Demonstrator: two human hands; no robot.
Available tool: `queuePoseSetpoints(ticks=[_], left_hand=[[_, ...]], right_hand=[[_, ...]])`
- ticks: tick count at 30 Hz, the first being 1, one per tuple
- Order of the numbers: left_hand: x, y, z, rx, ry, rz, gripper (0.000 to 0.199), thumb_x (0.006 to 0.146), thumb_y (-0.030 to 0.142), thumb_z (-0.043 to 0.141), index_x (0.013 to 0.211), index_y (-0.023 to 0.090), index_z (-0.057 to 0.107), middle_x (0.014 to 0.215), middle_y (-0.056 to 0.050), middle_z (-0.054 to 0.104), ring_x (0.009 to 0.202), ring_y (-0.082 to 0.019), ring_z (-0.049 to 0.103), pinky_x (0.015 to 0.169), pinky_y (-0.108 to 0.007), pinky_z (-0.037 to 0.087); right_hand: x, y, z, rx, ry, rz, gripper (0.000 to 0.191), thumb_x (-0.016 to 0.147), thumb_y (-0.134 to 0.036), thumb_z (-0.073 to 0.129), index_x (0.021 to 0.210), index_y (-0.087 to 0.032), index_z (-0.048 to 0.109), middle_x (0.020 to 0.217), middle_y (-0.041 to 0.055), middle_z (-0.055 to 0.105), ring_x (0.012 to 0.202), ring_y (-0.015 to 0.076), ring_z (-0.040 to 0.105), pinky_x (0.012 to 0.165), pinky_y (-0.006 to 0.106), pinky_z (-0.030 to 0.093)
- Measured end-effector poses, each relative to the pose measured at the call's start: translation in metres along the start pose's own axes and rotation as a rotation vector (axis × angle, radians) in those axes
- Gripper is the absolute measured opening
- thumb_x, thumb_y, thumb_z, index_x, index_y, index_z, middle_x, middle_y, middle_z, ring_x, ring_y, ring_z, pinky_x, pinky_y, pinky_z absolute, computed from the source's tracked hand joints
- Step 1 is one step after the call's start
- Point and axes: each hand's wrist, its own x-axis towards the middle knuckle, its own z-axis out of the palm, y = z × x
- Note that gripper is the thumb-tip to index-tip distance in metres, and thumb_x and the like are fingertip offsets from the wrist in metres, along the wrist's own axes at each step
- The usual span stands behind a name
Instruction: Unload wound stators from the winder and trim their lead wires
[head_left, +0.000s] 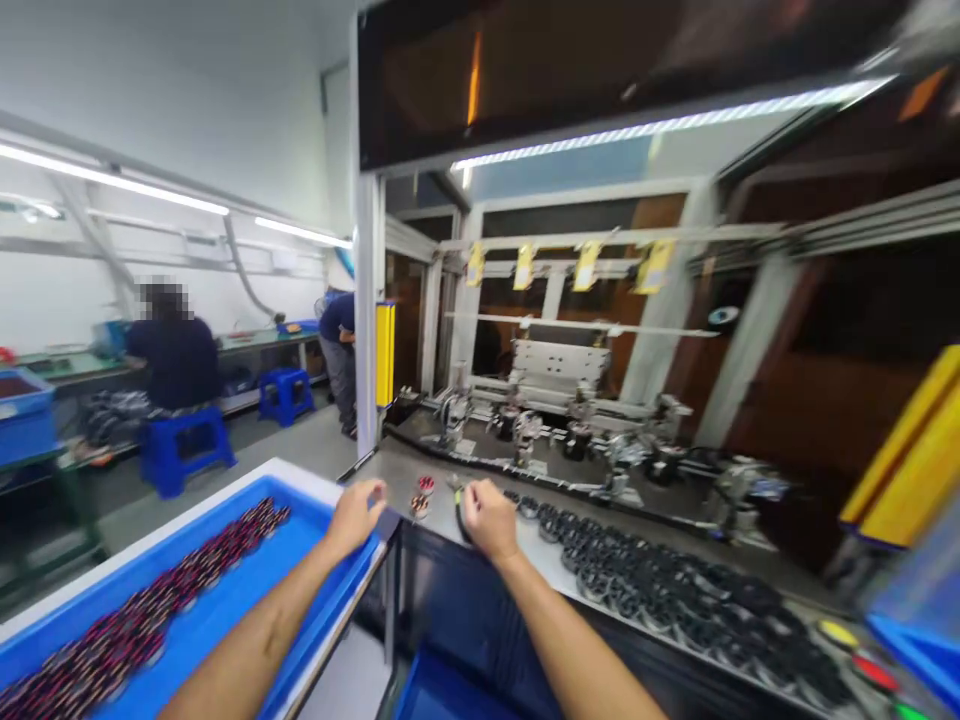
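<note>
Two forearms (274, 625) came in from the bottom edge, nearest the camera. At left stood the tray (311, 520), where rows of coils (161, 605) slanted from near the far end toward the near-left corner. Over the tray's far-right corner was the left hand (356, 515), its fingers half curled toward the right; whether they held anything could not be told. Just right of those fingertips lay two loose coils (426, 485), one behind the other, by the tabletop's (397, 475) left front corner. They sat between the hands, neither clearly nearer. Next came the tool (458, 500), its long axis running front to back, tip away. Against it was the right hand (491, 520), fingers folded in; blur hid whether they gripped it. Rings (645, 560) spread rightward along the tabletop's front edge.
</note>
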Motion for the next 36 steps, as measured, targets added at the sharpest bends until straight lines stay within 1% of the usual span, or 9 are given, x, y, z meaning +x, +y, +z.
queuePoseSetpoints(ticks=[2, 5, 10, 17, 21, 24, 28, 32, 36], left_hand=[[0.011, 0.022, 0.022, -0.117, -0.073, 0.013, 0.020, 0.082, 0.030, 0.069, 0.093, 0.014, 0.064, 0.088, -0.004, 0.071, 0.086, -0.020, 0.069, 0.084, -0.043, 0.054], [0.019, 0.038, 0.040, -0.255, -0.191, 0.025, 0.033, 0.059, 0.020, 0.081, 0.086, 0.017, 0.062, 0.066, 0.000, 0.071, 0.071, -0.024, 0.073, 0.072, -0.040, 0.057], [0.022, 0.039, 0.046, -0.351, -0.249, -0.015, 0.042, 0.047, 0.018, 0.082, 0.083, 0.018, 0.061, 0.067, -0.004, 0.074, 0.075, -0.029, 0.074, 0.071, -0.041, 0.057], [0.012, 0.042, 0.055, -0.419, -0.085, -0.073, 0.046, 0.054, 0.025, 0.080, 0.095, 0.017, 0.061, 0.082, -0.007, 0.076, 0.083, -0.028, 0.074, 0.086, -0.044, 0.055], [-0.011, 0.053, 0.040, -0.494, 0.072, -0.055, 0.054, 0.066, 0.031, 0.076, 0.114, 0.017, 0.054, 0.104, -0.013, 0.073, 0.103, -0.028, 0.070, 0.098, -0.045, 0.050], [-0.045, 0.062, 0.023, -0.561, 0.163, -0.030, 0.058, 0.075, 0.035, 0.070, 0.125, 0.018, 0.045, 0.119, -0.017, 0.067, 0.109, -0.026, 0.068, 0.097, -0.043, 0.052], [-0.111, 0.076, 0.004, -0.611, 0.236, 0.021, 0.058, 0.075, 0.031, 0.074, 0.124, 0.021, 0.046, 0.120, -0.013, 0.068, 0.111, -0.025, 0.067, 0.095, -0.039, 0.055], [-0.170, 0.096, 0.001, -0.618, 0.320, 0.223, 0.054, 0.070, 0.013, 0.079, 0.118, 0.023, 0.056, 0.110, -0.006, 0.073, 0.103, -0.020, 0.070, 0.090, -0.030, 0.058], [-0.197, 0.122, 0.006, -0.636, 0.273, 0.361, 0.056, 0.070, 0.000, 0.074, 0.118, 0.025, 0.061, 0.109, -0.001, 0.074, 0.101, -0.016, 0.070, 0.090, -0.023, 0.057]], right_hand=[[0.000, 0.001, -0.002, -0.030, 0.009, 0.023, 0.027, 0.096, -0.032, 0.054, 0.075, -0.015, 0.059, 0.070, -0.0026, 0.060, 0.065, 0.0117, 0.057, 0.065, 0.027, 0.048], [0.003, 0.004, 0.001, -0.042, 0.035, 0.072, 0.030, 0.095, -0.032, 0.056, 0.070, -0.015, 0.058, 0.065, -0.0041, 0.058, 0.060, 0.0102, 0.056, 0.061, 0.025, 0.047], [0.004, 0.009, 0.012, 0.048, 0.013, 0.134, 0.029, 0.095, -0.033, 0.058, 0.073, -0.015, 0.059, 0.069, -0.0030, 0.060, 0.064, 0.0110, 0.058, 0.065, 0.027, 0.049], [0.002, 0.015, 0.015, 0.200, -0.004, 0.151, 0.023, 0.095, -0.033, 0.057, 0.083, -0.014, 0.063, 0.081, -0.0002, 0.064, 0.074, 0.0132, 0.062, 0.073, 0.032, 0.053], [0.004, 0.012, 0.005, 0.280, 0.049, 0.187, 0.023, 0.096, -0.034, 0.056, 0.087, -0.014, 0.063, 0.086, 0.0014, 0.065, 0.078, 0.0139, 0.063, 0.076, 0.033, 0.054], [0.008, 0.003, -0.006, 0.386, 0.059, 0.200, 0.025, 0.096, -0.036, 0.056, 0.085, -0.015, 0.062, 0.084, 0.0009, 0.064, 0.076, 0.0137, 0.062, 0.074, 0.033, 0.053], [-0.013, -0.026, -0.036, 0.596, -0.012, 0.184, 0.032, 0.094, -0.038, 0.053, 0.074, -0.015, 0.061, 0.069, 0.0013, 0.060, 0.066, 0.0133, 0.058, 0.066, 0.029, 0.049], [-0.074, -0.070, -0.097, 0.826, -0.220, 0.179, 0.036, 0.092, -0.046, 0.050, 0.073, -0.017, 0.061, 0.058, -0.0008, 0.058, 0.051, 0.0112, 0.053, 0.051, 0.024, 0.044], [-0.118, -0.102, -0.152, 1.190, -0.467, 0.434, 0.040, 0.083, -0.053, 0.062, 0.065, -0.017, 0.056, 0.054, -0.0042, 0.051, 0.046, 0.0078, 0.044, 0.047, 0.022, 0.036]])
